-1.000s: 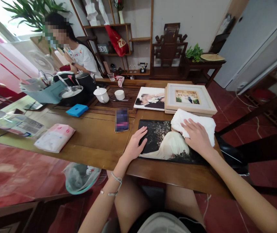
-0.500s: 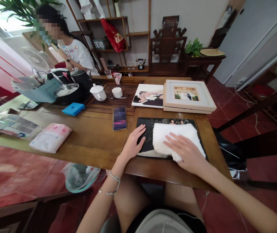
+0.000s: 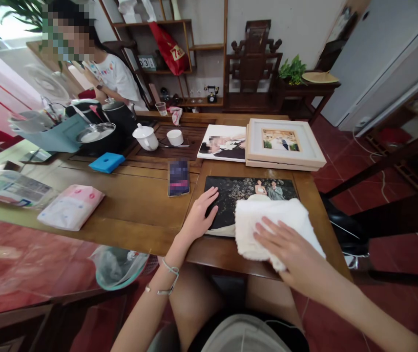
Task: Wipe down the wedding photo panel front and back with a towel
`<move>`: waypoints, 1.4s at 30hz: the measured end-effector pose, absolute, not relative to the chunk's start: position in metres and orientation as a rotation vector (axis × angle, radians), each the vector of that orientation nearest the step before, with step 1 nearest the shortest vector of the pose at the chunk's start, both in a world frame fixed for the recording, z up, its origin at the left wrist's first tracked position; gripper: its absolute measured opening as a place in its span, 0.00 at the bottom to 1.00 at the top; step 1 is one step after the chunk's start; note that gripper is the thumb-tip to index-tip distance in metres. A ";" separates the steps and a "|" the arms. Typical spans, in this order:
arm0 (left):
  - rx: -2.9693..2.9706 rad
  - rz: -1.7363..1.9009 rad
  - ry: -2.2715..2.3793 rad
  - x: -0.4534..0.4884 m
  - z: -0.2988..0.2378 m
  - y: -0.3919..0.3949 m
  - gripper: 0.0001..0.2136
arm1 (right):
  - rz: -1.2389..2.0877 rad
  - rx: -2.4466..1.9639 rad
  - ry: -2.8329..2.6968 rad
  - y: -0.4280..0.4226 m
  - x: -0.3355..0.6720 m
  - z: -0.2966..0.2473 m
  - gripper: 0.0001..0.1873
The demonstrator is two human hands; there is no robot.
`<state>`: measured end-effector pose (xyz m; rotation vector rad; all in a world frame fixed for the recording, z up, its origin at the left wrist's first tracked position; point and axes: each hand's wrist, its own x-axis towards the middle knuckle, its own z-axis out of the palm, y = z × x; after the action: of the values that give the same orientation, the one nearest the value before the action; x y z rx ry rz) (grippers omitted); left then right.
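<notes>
A dark photo print (image 3: 247, 193) showing a couple lies flat on the wooden table (image 3: 135, 205) near its front edge. My left hand (image 3: 198, 217) rests flat on the print's left edge, fingers stretched out. My right hand (image 3: 285, 242) presses flat on a white towel (image 3: 267, 220) that covers the lower right part of the print and hangs slightly over the table's front edge.
A framed photo (image 3: 284, 143) and another print (image 3: 224, 143) lie behind. A phone (image 3: 178, 177), blue box (image 3: 106, 162), pink tissue pack (image 3: 72, 207), teapot (image 3: 145, 138), cup (image 3: 175, 137) and kettle (image 3: 115, 117) stand to the left. Another person (image 3: 99, 68) sits at the far left.
My right hand has dragged the white towel from the print's upper right down towards me across the picture, uncovering the couple at the top. My left hand has stayed on the left edge.
</notes>
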<state>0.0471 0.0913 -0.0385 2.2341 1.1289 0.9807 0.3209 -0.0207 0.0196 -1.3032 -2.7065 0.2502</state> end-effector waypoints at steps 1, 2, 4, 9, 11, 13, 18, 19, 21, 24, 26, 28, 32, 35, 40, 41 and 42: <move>2.234 0.978 1.130 0.047 -0.038 0.091 0.19 | 0.317 -1.231 -2.735 -0.024 0.315 0.021 0.45; 2.232 0.980 1.131 0.047 -0.038 0.091 0.19 | 0.384 -1.161 -2.753 -0.023 0.312 0.023 0.46; 2.226 0.986 1.135 0.047 -0.038 0.091 0.19 | 0.494 -1.060 -2.756 -0.006 0.311 0.022 0.47; 2.226 0.975 1.122 0.046 -0.037 0.090 0.19 | 0.290 -1.296 -2.540 0.073 0.331 0.010 0.42; 2.227 0.980 1.121 0.046 -0.037 0.091 0.19 | 0.168 -1.470 -2.457 0.092 0.342 0.008 0.38; 2.228 0.982 1.132 0.047 -0.037 0.091 0.19 | 0.112 -1.583 -2.419 0.091 0.352 0.009 0.35; 2.244 0.963 1.138 0.047 -0.036 0.091 0.19 | 0.272 -1.494 -2.561 0.025 0.365 0.023 0.32; 2.245 0.962 1.136 0.047 -0.036 0.090 0.19 | 0.341 -1.430 -2.607 0.010 0.365 0.026 0.33; 2.243 0.961 1.137 0.047 -0.036 0.090 0.19 | 0.485 -1.298 -2.683 -0.011 0.362 0.031 0.36; 2.241 0.957 1.147 0.047 -0.036 0.090 0.19 | 0.635 -1.107 -2.734 -0.012 0.353 0.029 0.40; 2.243 0.953 1.149 0.047 -0.036 0.091 0.19 | 0.606 -1.039 -2.715 0.006 0.349 0.023 0.41; 2.241 0.953 1.146 0.046 -0.036 0.091 0.19 | 0.486 -1.072 -2.668 0.033 0.348 0.016 0.44; 2.226 0.960 1.139 0.046 -0.035 0.092 0.19 | 0.235 -1.381 -2.483 0.086 0.356 0.008 0.47; 2.227 0.959 1.140 0.046 -0.035 0.092 0.19 | 0.199 -1.510 -2.428 0.100 0.364 0.007 0.44; 2.234 0.965 1.137 0.047 -0.035 0.091 0.19 | 0.240 -1.359 -2.546 0.043 0.355 0.008 0.44; 2.236 0.964 1.136 0.047 -0.035 0.091 0.19 | 0.268 -1.323 -2.572 0.026 0.350 0.009 0.45; 2.237 0.960 1.138 0.047 -0.035 0.091 0.19 | 0.304 -1.289 -2.601 0.009 0.345 0.010 0.46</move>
<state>0.0469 0.0912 -0.0348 2.2374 1.1376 0.9601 0.3451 0.0089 0.0103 -1.2893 -2.6006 0.3038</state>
